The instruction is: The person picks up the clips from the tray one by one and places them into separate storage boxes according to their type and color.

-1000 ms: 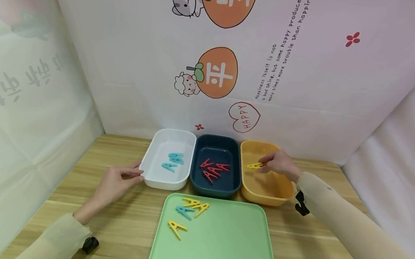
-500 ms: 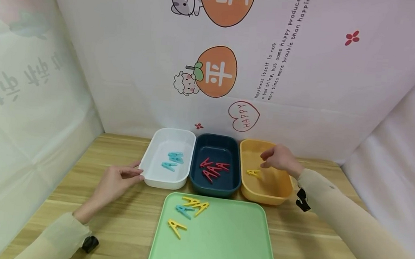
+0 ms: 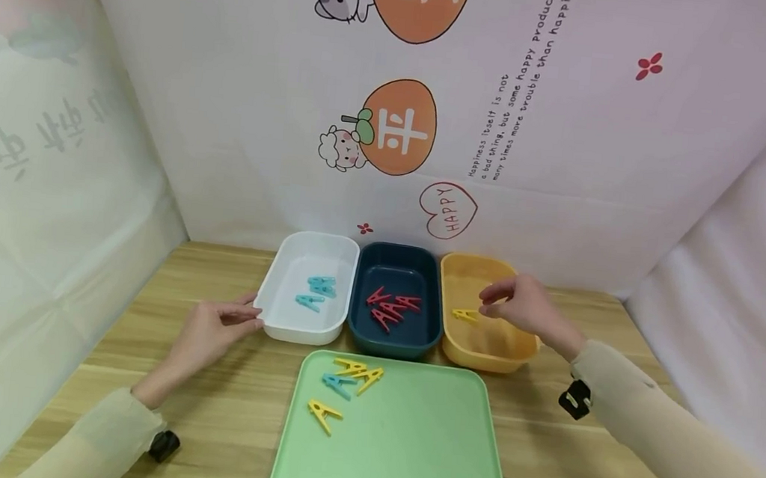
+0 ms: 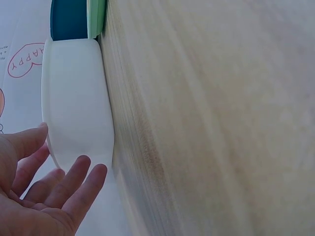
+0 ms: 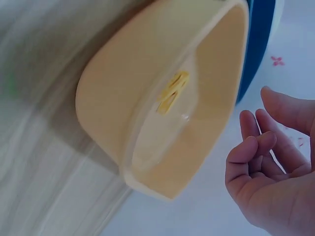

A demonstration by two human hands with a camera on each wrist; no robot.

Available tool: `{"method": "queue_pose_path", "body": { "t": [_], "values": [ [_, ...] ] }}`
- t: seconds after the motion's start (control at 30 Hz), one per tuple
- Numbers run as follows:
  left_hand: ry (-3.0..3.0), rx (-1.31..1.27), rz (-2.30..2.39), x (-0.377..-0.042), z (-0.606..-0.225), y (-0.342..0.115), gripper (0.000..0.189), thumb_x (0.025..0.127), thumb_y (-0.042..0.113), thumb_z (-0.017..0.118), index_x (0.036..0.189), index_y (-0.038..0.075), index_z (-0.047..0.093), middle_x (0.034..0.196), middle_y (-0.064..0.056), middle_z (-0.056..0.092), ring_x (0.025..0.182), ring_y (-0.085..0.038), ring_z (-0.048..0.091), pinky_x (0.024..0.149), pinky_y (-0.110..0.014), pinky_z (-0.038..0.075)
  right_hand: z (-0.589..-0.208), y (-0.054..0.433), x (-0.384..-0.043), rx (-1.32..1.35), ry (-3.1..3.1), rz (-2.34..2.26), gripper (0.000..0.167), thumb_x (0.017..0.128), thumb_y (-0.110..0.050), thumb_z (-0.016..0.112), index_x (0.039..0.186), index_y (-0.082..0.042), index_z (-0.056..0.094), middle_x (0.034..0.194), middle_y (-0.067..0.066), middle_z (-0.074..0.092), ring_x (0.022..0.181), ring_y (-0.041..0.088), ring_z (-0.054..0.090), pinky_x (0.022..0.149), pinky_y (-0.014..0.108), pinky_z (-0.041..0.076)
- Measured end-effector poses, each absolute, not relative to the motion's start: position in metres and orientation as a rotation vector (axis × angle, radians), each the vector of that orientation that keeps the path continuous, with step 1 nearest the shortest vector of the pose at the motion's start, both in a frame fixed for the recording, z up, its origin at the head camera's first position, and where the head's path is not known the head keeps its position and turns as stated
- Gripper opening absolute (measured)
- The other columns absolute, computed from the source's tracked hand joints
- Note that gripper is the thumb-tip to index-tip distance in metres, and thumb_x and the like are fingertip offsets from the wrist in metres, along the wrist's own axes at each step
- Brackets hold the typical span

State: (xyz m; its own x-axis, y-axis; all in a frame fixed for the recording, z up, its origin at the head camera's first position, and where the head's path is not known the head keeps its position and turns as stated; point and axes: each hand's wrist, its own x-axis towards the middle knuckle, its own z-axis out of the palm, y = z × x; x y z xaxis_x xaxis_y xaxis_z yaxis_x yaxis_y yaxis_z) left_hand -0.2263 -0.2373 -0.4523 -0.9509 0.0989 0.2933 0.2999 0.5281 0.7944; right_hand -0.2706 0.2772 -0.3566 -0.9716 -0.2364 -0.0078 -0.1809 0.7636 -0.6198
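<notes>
My left hand [image 3: 206, 338] rests at the outer edge of a white bin [image 3: 301, 335], its thumb tip by the rim and its fingers loosely spread. Light blue clothespins [image 3: 309, 303] lie inside that bin. Over the yellow bin [image 3: 488, 363] hovers my right hand [image 3: 527, 312], fingers relaxed and holding nothing. A yellow clothespin [image 3: 465, 315] lies on the yellow bin's floor; the right wrist view also shows this clothespin [image 5: 172, 92]. Between these bins stands a dark blue bin [image 3: 393, 347] with several red clothespins [image 3: 390, 315].
A green tray [image 3: 393, 450] lies in front of the bins on the wooden table [image 3: 221, 406]. Near its far left corner are three yellow clothespins [image 3: 324, 415] and a blue clothespin [image 3: 338, 385]. A printed white sheet [image 3: 245, 108] hangs close behind the bins.
My right hand has let go of the yellow clothespin, which dropped into the yellow bin, and its fingers have loosened. My left hand stays at the white bin.
</notes>
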Motion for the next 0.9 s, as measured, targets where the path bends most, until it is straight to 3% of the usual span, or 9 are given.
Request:
{"method": "queue_pose_path", "body": {
  "t": [0.47,0.9],
  "values": [
    [-2.554,-0.334,-1.38,-0.226,-0.449,-0.238,0.02,0.091,0.01,0.085,0.106,-0.002,0.081,0.133,-0.018,0.068,0.109,-0.036,0.073,0.076,-0.014,0.055,-0.361,0.264,-0.214,-0.473,2.956,-1.161,0.013,0.089,-0.007,0.084,0.101,-0.004,0.082,0.088,0.002,0.076,0.057,0.014,0.046,0.051,0.026,0.036],
    [-2.571,-0.325,-1.362,-0.226,-0.45,-0.236,0.019,0.091,0.009,0.085,0.106,-0.003,0.081,0.133,-0.018,0.068,0.108,-0.035,0.074,0.076,-0.014,0.055,-0.374,0.24,-0.176,-0.548,2.889,-1.283,0.012,0.087,-0.007,0.087,0.098,-0.01,0.082,0.07,-0.003,0.062,0.055,0.011,0.046,0.051,0.024,0.035]
  ]
}}
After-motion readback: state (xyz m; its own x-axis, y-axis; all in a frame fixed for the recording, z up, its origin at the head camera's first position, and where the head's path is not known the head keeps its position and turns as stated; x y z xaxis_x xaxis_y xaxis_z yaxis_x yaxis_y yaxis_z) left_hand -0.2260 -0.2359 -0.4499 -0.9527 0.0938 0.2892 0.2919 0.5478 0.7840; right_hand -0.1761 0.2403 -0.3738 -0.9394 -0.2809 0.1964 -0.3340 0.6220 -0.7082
